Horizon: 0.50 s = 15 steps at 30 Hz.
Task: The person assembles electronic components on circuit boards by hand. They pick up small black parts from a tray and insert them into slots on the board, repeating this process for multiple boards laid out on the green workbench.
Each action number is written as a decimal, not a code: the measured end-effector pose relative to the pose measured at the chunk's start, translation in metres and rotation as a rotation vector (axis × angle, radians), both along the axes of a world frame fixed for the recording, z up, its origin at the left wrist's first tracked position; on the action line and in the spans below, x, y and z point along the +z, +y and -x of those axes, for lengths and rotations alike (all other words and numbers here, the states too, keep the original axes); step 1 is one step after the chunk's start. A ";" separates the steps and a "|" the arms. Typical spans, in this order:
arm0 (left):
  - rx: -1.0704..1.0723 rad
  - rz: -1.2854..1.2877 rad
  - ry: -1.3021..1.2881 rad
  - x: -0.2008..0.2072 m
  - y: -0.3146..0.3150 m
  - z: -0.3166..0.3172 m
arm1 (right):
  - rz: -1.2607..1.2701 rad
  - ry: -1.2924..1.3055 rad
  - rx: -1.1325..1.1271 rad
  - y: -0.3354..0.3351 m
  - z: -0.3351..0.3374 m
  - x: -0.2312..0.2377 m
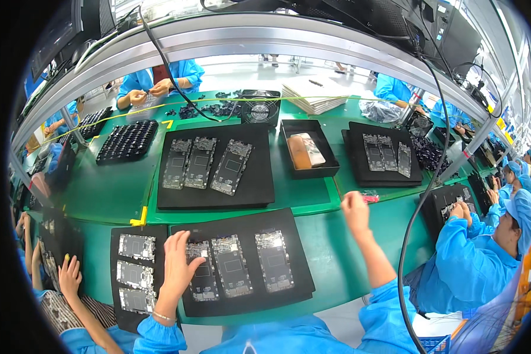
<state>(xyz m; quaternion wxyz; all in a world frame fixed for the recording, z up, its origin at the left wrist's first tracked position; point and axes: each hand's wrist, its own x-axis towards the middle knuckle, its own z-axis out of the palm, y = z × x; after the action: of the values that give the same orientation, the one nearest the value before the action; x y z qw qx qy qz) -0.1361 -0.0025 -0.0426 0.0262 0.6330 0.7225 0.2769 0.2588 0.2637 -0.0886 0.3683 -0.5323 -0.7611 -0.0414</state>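
Observation:
My left hand [179, 259] is over the left part of a black foam pad [251, 224], fingers apart and holding nothing. Its thumb reaches across the top of a circuit board [205, 282], partly covering it. Two more circuit boards, a middle one [232, 266] and a right one [274, 262], lie on the same pad. My right hand [356, 213] is raised beyond the pad's right side with curled fingers. Beside its fingertips shows a small pinkish-red object [370, 199]; what the fingers grip, if anything, is hidden.
Three boards rest on a narrow black pad [124, 236] at left. Farther back are a pad with boards [259, 177], a black box [321, 170], another board stack [354, 159] and a fan [259, 109]. A cable [402, 253] hangs at right. Co-workers sit on both sides and opposite.

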 end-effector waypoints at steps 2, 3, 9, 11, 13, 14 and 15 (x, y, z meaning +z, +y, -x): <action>0.102 -0.041 -0.028 -0.013 -0.018 0.000 | -0.101 -0.308 -0.106 0.020 -0.043 -0.007; 0.160 -0.059 -0.035 -0.021 -0.031 0.004 | -0.083 -0.417 -0.137 0.024 -0.056 -0.011; 0.161 0.260 -0.516 -0.054 -0.095 0.032 | -0.152 -0.627 -0.023 -0.043 -0.032 0.001; 0.217 0.310 -0.530 -0.051 -0.093 0.033 | 0.134 -0.387 0.190 -0.073 -0.011 -0.002; 0.240 0.294 -0.636 -0.068 -0.093 0.045 | 0.632 -0.101 0.353 -0.103 0.019 0.003; 0.246 0.284 -0.687 -0.072 -0.093 0.049 | 0.907 0.138 0.369 -0.116 0.036 0.004; 0.262 0.314 -0.851 -0.060 -0.087 0.046 | 1.173 0.386 0.370 -0.124 0.044 0.004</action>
<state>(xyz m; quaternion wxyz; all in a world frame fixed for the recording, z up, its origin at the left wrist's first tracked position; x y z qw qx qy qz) -0.1817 -0.0899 -0.1022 0.3804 0.3550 0.7544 0.4001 0.2144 0.1395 -0.0849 0.1474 -0.5029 -0.6567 0.5424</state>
